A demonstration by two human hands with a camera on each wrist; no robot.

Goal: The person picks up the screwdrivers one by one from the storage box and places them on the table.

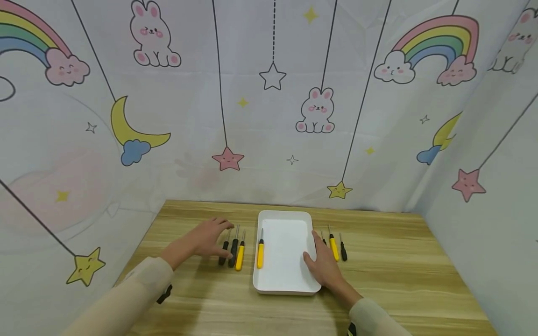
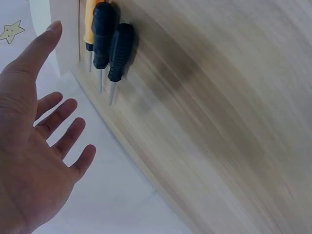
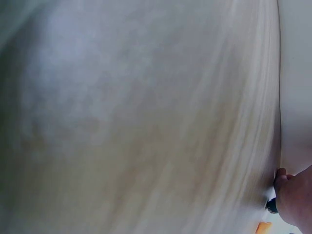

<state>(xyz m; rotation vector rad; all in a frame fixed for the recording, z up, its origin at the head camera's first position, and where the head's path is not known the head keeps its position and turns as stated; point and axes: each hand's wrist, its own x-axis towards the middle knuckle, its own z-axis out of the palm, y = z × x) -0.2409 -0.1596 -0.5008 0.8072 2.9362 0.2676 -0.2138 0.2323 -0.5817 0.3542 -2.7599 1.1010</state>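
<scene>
A white tray point(image 1: 287, 252) sits on the wooden table with a yellow-handled screwdriver point(image 1: 260, 254) lying along its left side. My right hand point(image 1: 325, 266) grips the tray's right wall, thumb over the inside and fingers along the outside. In the right wrist view, that hand point(image 3: 295, 202) shows at the tray wall point(image 3: 296, 87). My left hand point(image 1: 208, 240) hovers beside a row left of the tray: a black screwdriver point(image 1: 224, 254), a thicker black screwdriver point(image 1: 233, 252) and a yellow screwdriver point(image 1: 240, 256). In the left wrist view, the left hand point(image 2: 29, 131) has its fingers spread and holds nothing.
Right of the tray lie a yellow screwdriver point(image 1: 334, 246), a small black screwdriver point(image 1: 343, 251) and another black one point(image 1: 323, 237) partly hidden by my right hand. A patterned curtain point(image 1: 269, 116) hangs behind the wooden table point(image 1: 391, 270) and along its sides.
</scene>
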